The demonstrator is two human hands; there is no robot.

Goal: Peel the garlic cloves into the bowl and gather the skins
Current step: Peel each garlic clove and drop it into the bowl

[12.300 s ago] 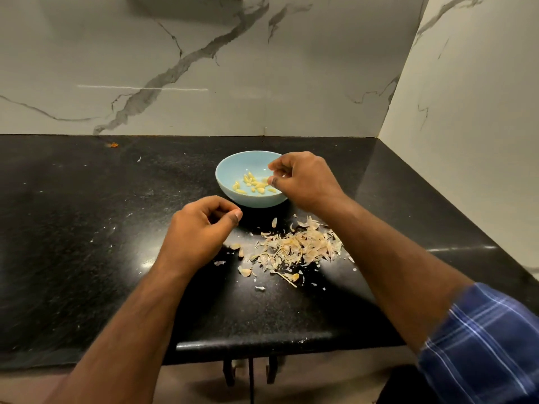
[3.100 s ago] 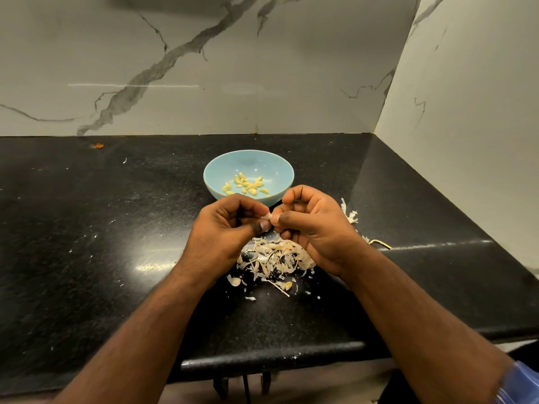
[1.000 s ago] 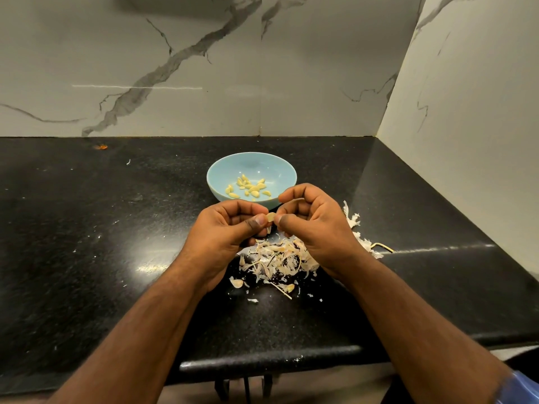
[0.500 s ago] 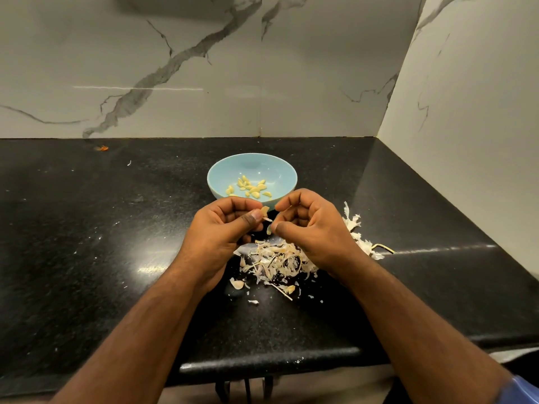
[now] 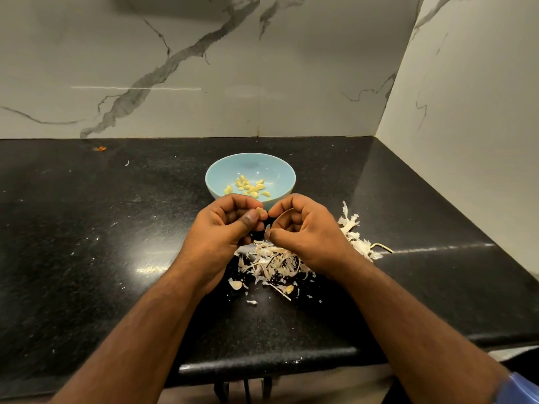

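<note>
While the left hand (image 5: 224, 228) pinches a garlic clove (image 5: 259, 212) just in front of the blue bowl (image 5: 221, 173), the curled right hand (image 5: 303, 231) pinches a skin strip (image 5: 267, 228) above the skins (image 5: 271, 262). Peeling seems underway; next, drop the clove into the bowl.

One camera, worn on the head.
It looks forward and down at the black surface (image 5: 87, 258), close over both forearms, facing the marble corner (image 5: 379, 112).

My left hand (image 5: 224, 228) pinching a garlic clove (image 5: 259, 212), my right hand (image 5: 303, 231) pinching a skin strip (image 5: 267, 228), skin pile (image 5: 274, 262) beneath, bowl (image 5: 215, 176) of peeled cloves (image 5: 248, 187) beyond.
</note>
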